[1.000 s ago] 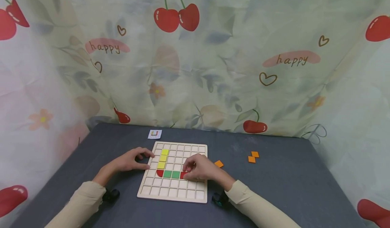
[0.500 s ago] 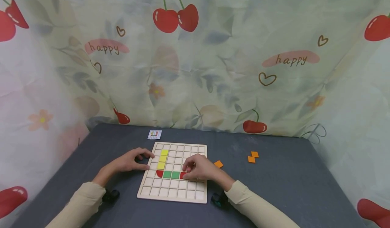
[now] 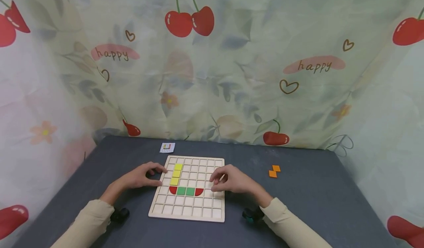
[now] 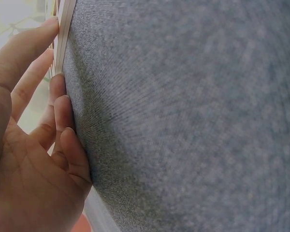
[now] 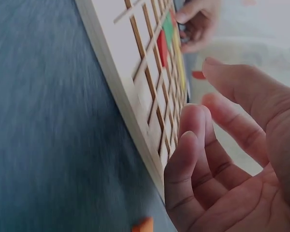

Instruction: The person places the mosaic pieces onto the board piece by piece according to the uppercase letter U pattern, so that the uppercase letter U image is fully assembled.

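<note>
Right hand [image 3: 233, 180]: drawn off red tile [image 3: 199, 191], released, empty.
Left hand [image 3: 140, 176]: still resting, relaxed, against board [image 3: 193, 175].
Red tile: now uncovered, round-cornered, right of green tile [image 3: 190, 191].

A pale wooden grid board [image 3: 187, 218] on the dark grey bench [image 3: 314, 200] bears three yellow square tiles [image 3: 176, 173] at left and, nearer, two green square tiles [image 3: 181, 191] between red rounded tiles [image 3: 198, 192]. Beyond its far left corner lies a white printed card [image 3: 167, 147]; right, two orange square tiles [image 3: 272, 174].
</note>
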A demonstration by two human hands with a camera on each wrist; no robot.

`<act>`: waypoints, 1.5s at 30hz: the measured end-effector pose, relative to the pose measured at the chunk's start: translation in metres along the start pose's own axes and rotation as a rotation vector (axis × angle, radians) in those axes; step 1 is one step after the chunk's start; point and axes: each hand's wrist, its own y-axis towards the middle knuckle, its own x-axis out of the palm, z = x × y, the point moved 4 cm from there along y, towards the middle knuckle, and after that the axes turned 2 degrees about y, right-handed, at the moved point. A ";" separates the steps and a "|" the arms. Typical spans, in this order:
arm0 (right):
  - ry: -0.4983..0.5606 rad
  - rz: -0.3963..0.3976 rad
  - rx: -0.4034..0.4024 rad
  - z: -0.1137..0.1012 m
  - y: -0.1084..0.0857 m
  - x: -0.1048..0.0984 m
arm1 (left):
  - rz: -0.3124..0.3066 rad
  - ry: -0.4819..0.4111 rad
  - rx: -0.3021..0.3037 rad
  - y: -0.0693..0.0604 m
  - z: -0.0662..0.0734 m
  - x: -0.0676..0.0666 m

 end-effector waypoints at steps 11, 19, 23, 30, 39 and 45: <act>0.011 0.051 0.030 0.015 -0.036 -0.037 | -0.001 0.020 -0.003 -0.001 0.000 0.000; 0.040 0.088 0.040 0.027 -0.059 -0.058 | -0.001 0.030 0.003 0.001 -0.002 0.000; 0.025 0.107 0.066 0.034 -0.063 -0.065 | -0.001 0.027 0.010 0.001 -0.001 0.000; -0.027 0.110 0.049 0.040 -0.061 -0.070 | -0.007 0.009 0.027 0.001 0.000 -0.001; -0.099 0.121 0.108 0.048 -0.049 -0.067 | -0.013 -0.002 0.017 0.001 0.003 -0.001; -0.134 0.135 0.148 0.053 -0.043 -0.064 | -0.016 -0.002 -0.006 0.001 0.003 0.000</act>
